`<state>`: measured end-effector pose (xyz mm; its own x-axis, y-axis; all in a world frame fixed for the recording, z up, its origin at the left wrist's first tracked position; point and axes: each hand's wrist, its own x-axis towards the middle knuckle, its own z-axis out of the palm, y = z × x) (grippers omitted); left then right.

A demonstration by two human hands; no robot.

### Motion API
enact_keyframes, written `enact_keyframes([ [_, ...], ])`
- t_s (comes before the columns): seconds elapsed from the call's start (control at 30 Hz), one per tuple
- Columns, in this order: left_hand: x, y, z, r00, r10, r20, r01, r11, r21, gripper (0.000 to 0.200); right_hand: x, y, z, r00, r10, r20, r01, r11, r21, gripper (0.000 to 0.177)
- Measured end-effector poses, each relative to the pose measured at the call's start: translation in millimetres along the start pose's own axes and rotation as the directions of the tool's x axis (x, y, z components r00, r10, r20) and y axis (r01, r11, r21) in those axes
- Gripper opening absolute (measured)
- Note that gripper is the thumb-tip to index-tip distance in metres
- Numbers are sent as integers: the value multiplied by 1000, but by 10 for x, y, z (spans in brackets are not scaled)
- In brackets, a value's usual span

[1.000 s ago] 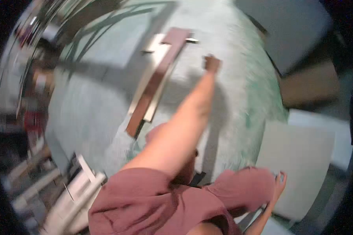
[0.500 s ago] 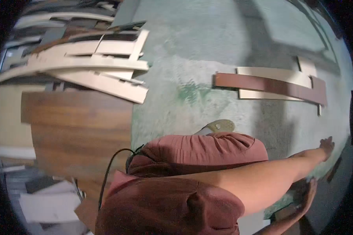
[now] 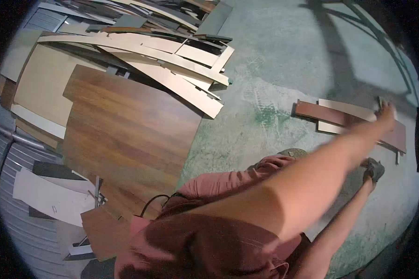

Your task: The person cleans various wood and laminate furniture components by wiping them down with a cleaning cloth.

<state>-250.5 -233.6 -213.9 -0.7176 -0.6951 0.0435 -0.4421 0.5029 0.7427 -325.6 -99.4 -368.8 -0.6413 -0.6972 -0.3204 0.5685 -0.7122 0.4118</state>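
Observation:
My left hand (image 3: 386, 115) reaches over the right end of a small stack of boards, its fingers blurred by motion. On top of that stack lies a reddish-brown strip (image 3: 319, 111), with cream boards (image 3: 347, 106) showing from under it. My right hand (image 3: 368, 177) is below the stack in the view, closed around a dark grey thing (image 3: 376, 168) whose kind I cannot tell. Both forearms stretch to the right, the left one crossing in front of the stack's lower edge.
A wood-grain panel (image 3: 135, 125) lies on the left, beside a pile of long cream strips (image 3: 172, 86). More offcuts are heaped at the top left. White and brown pieces (image 3: 56, 193) lie at lower left, near corrugated metal (image 3: 21, 181). The floor (image 3: 274, 56) is green-grey concrete.
The view has turned, and things sit further right. My left hand has moved up from the bare floor to the boards. My right hand has risen too, now with a dark thing at it.

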Motion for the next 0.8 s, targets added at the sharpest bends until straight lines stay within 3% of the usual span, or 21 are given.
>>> enact_keyframes([
  [0.03,-24,21,-203,998,57,-28,-57,998,17,44,-147,-268,-105,1000,-6,-11,4,989,-144,37],
  [0.1,-216,-8,-683,965,260,11,-259,957,126,44,-305,-765,-268,996,-78,-41,67,969,-238,36],
  [0.13,-437,-78,-1001,913,343,223,-365,929,65,42,-314,-780,-203,939,-311,-146,253,913,-319,36],
  [0.17,-558,-291,-1047,861,441,253,-484,864,139,43,-317,-754,-168,819,-528,-227,410,813,-412,35],
  [0.2,-798,-525,-1106,846,439,303,-484,871,90,43,-300,-740,-164,824,-520,-225,404,818,-410,35],
  [0.23,-1247,-645,-1343,823,270,500,-287,957,-45,38,-274,-714,-126,844,-505,-182,385,806,-450,33],
  [0.27,-1520,-983,-1274,660,87,746,-41,996,-80,35,-202,-678,-128,864,-483,-141,365,794,-485,32],
  [0.3,-1944,-1271,-1249,585,-2,811,241,955,-172,33,-147,-633,-145,881,-463,-101,349,779,-522,31],
  [0.33,-2295,-1381,-1263,527,-59,848,291,950,-115,37,-313,-318,-302,786,-461,413,487,49,-872,33],
  [0.37,-2432,-1493,-1239,402,9,916,152,985,-76,44,-278,-261,-276,791,-453,411,484,52,-874,33],
  [0.4,-2566,-1614,-1207,267,77,961,3,997,-81,51,-201,-215,-283,792,-364,490,491,-97,-866,38],
  [0.43,-2632,-1404,-1354,278,66,958,13,997,-72,51,-129,-107,-287,793,-258,552,502,-238,-832,44],
  [0.47,-2684,-1234,-1524,250,97,963,86,989,-122,55,-421,278,-108,772,-284,569,386,-501,-774,43],
  [0.5,-2770,-1123,-1701,230,128,965,163,972,-168,59,-467,469,-52,827,-185,531,448,-353,-821,39],
  [0.57,-2919,-1189,-2017,267,122,956,241,952,-188,59,-604,887,57,831,-83,550,514,-264,-816,47],
  [0.8,-3534,-2073,-2564,460,-2,888,501,826,-258,56,-703,1527,259,684,242,688,729,-194,-656,42],
])
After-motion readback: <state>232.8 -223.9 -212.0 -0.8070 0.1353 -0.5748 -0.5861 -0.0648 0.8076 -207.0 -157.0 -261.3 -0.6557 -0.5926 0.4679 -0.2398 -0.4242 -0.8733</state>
